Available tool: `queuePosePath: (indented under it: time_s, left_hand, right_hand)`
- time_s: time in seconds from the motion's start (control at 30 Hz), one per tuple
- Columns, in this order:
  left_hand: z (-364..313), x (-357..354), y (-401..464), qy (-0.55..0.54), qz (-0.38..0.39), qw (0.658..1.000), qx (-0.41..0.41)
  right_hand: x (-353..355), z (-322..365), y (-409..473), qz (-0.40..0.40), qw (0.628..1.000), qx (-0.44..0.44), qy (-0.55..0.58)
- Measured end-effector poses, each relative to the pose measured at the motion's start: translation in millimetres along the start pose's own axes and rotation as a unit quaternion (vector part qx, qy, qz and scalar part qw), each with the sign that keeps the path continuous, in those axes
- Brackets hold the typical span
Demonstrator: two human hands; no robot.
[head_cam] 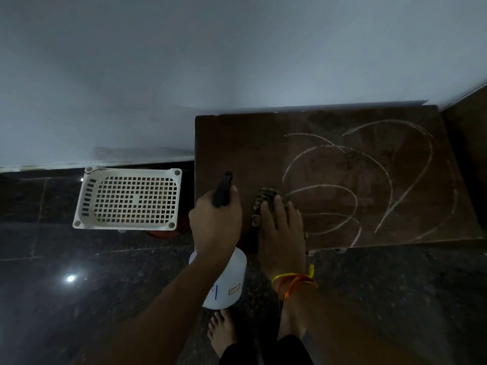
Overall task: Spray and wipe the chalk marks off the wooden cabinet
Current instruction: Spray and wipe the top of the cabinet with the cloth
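Bare feet [220, 330] at the bottom edge, on dark polished floor [79, 259]. Above them, left hand [214, 222] curled round the black trigger head of a white spray bottle [226, 280], nozzle toward the cabinet top. Right hand [282, 233] laid flat, fingers straight, pressing a striped cloth [263, 204] onto the brown wooden cabinet [263, 143] near its left front part. Orange and yellow threads [295, 281] tied at the right wrist. White chalk marks [369, 185], curved loops and strokes, spread over the middle and right of the cabinet top, just beside the cloth. White perforated basket [129, 198] on the floor to the left, against the pale wall [237, 48].
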State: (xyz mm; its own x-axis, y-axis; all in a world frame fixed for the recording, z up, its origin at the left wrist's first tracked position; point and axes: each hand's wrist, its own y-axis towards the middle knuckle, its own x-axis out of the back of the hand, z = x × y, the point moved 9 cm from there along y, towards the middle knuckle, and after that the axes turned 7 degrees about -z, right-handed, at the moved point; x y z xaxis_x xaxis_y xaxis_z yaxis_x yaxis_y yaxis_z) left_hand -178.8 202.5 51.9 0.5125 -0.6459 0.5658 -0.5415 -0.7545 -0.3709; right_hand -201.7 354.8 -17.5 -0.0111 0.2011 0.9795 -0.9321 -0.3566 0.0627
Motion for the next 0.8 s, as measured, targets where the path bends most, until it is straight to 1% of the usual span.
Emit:
queuePosePath:
  time_s: [0.1,0.2,0.4,0.5,0.6,0.7,0.8]
  left_hand:
    - [-7.8,-2.5,-3.9,0.018,-0.007,1.0,-0.019]
    - [-15.9,-7.0,-7.9,0.028,-0.012,0.999,-0.036]
    - [-15.6,-20.1,-18.5,0.01,-0.008,1.0,-0.008]
    - [-13.2,-26.6,-20.5,0.001,-0.008,1.0,-0.003]
    - [-7.4,-28.7,-24.5,-0.005,-0.011,1.0,0.009]
    - [-2.3,-29.9,-26.8,-0.002,-0.012,1.0,0.024]
    - [0.1,-32.1,-26.6,-0.001,-0.006,1.0,0.028]
  right_hand:
    - [-3.5,19.5,-15.1,-0.002,0.997,0.075,0.007]
    - [-4.2,12.2,-18.1,-0.003,0.992,0.124,0.017]
    - [7.6,-42.4,9.7,0.011,0.998,0.067,0.019]
    - [9.7,-47.2,24.3,0.015,0.998,0.055,0.026]
    - [9.6,-47.9,9.3,-0.002,0.999,0.031,0.018]
    - [13.3,-50.8,-11.4,-0.01,0.999,0.039,0.011]
    - [13.1,-53.3,-2.4,-0.005,0.999,0.048,0.009]
